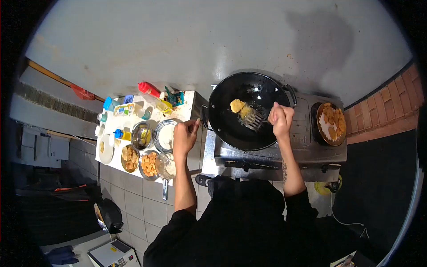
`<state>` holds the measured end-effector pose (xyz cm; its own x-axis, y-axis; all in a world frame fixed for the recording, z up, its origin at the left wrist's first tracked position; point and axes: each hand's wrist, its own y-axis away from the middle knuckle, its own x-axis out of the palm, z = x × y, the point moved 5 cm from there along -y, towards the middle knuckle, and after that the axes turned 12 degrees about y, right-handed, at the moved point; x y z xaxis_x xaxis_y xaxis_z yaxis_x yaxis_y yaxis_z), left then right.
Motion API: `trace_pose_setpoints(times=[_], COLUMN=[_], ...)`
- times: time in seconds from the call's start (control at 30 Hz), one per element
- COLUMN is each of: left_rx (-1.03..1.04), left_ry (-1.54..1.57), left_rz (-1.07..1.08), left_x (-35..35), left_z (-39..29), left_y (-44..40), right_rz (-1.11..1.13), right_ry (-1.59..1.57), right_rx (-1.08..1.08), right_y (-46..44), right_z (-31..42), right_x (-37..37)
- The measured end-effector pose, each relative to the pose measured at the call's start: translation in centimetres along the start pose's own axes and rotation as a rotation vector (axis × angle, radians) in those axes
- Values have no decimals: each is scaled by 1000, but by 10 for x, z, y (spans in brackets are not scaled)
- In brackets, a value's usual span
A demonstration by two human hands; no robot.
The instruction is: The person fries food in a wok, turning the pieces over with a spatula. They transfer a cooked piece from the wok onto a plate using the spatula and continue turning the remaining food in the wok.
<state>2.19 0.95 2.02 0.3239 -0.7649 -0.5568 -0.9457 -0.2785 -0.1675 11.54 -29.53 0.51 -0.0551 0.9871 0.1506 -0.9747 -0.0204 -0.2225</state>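
A large black wok (231, 135) sits on the stove, with oil pooled at its bottom. My right hand (280, 119) is closed round the handle of a slotted metal spatula (253, 120), whose head lies in the wok beside a golden fried piece (237, 105). My left hand (185, 135) is held left of the wok, near a bowl of white batter (167, 136); its fingers are bent together, and whatever they hold, if anything, is too small to make out. Below that bowl is a metal strainer (165, 183) with pale contents.
The white table (133, 175) at left bears a bowl of orange-brown chunks (150, 164), a plate of browned pieces (130, 158), a metal bowl (142, 135) and a red bottle (149, 89). A plate of fried pieces (332, 123) stands on the stove's right side.
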Motion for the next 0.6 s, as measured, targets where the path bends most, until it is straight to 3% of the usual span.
trace_pose_setpoints(times=[0.1,0.3,0.37,0.53,0.6], left_rx=[-14,17,30,-36,-27], left_ry=[-19,-13,-21,-35,-34], left_rz=[-1,-34,-46,-1,-16], left_x=[-3,-2,-5,-1,-3], left_z=[-6,-4,-3,-4,-4], left_y=[-1,-1,2,3,3], right_rz=[-107,7,-130,-3,-72], right_ry=[34,-87,15,-98,-34], right_rx=[35,-1,19,-33,10], right_y=[-4,-6,-7,-4,-7], right_z=[6,2,12,0,5], right_x=[-17,-6,-20,-8,-23])
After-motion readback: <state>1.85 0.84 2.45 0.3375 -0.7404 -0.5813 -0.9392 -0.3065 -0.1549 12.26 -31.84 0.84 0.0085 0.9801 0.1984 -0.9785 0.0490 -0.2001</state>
